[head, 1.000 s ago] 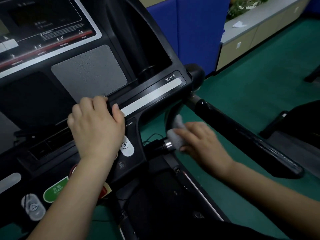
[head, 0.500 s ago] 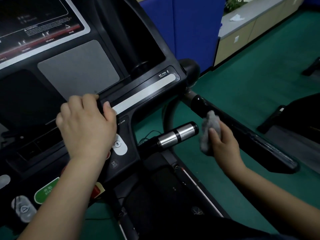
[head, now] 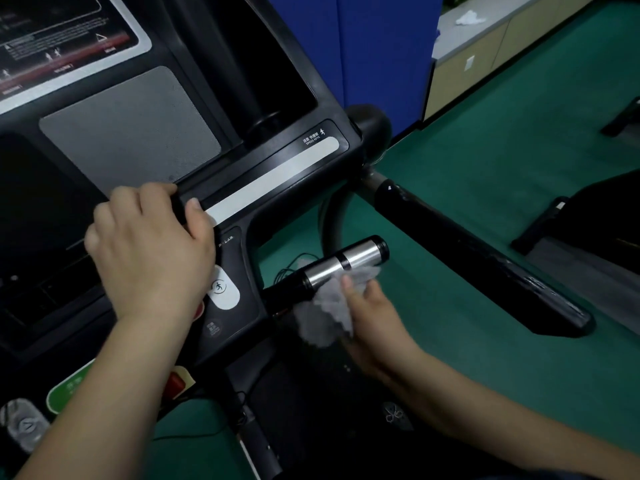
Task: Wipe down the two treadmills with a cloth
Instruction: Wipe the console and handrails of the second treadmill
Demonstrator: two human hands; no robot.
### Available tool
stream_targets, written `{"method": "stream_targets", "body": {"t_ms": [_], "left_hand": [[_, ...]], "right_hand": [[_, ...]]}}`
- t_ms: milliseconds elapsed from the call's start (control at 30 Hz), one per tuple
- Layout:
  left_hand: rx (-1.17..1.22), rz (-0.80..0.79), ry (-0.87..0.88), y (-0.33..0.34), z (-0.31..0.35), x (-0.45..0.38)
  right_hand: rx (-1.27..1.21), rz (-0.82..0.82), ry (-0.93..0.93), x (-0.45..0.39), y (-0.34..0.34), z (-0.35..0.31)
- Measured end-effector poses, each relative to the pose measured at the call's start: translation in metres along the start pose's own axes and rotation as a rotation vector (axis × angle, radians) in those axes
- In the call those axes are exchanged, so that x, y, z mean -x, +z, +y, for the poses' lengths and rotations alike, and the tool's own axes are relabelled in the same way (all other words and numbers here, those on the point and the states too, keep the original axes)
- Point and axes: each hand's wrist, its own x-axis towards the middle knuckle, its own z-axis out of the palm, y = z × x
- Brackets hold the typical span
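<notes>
**Cloth pressed under the silver grip**

Right hand [head: 372,323] closed on a grey cloth [head: 329,306], fingers wrapped into its folds, thumb up against the underside of the short silver grip [head: 343,266]. Cloth bunched between palm and grip – touching the metal from below, one corner poking out to the right of it, the rest hanging down over the dark frame.

Left hand [head: 152,251] clamped on the lower edge of the treadmill console [head: 131,133], fingers curled over the ridge, thumb resting at the near end of the long pale strip [head: 273,178]. Just below that hand, a white oval button [head: 223,289] with a running figure; further down the panel, a green button [head: 69,389] and a grey one [head: 22,424], partly cut off by the forearm.

Further out – a long black handrail [head: 478,258] running from the console's right corner down toward the lower right, above and apart from the silver grip. Thin black cable [head: 294,263] on the green floor [head: 502,150] behind the grip. At the far right edge, the dark bulk of a second machine [head: 606,209], only partly in view. Blue partition [head: 381,46] behind the console, and a low cabinet [head: 485,53] beside it with something white and crumpled on top, too small to identify.
</notes>
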Motion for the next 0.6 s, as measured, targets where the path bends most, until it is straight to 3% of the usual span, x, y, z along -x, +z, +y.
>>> {"method": "stream_targets", "body": {"t_ms": [133, 267, 433, 600], "left_hand": [[-0.018, 0.007, 0.005, 0.001, 0.0, 0.0], [-0.025, 0.008, -0.003, 0.002, 0.001, 0.0], [-0.012, 0.008, -0.001, 0.002, -0.001, 0.0], [-0.008, 0.008, -0.007, 0.002, -0.001, 0.0]], "right_hand": [[-0.279, 0.109, -0.101, -0.012, -0.008, -0.01], [-0.437, -0.03, 0.097, 0.0, 0.016, -0.003], [-0.212, -0.187, 0.16, 0.013, 0.013, -0.004], [0.212, -0.234, -0.041, 0.033, -0.018, -0.015]]}}
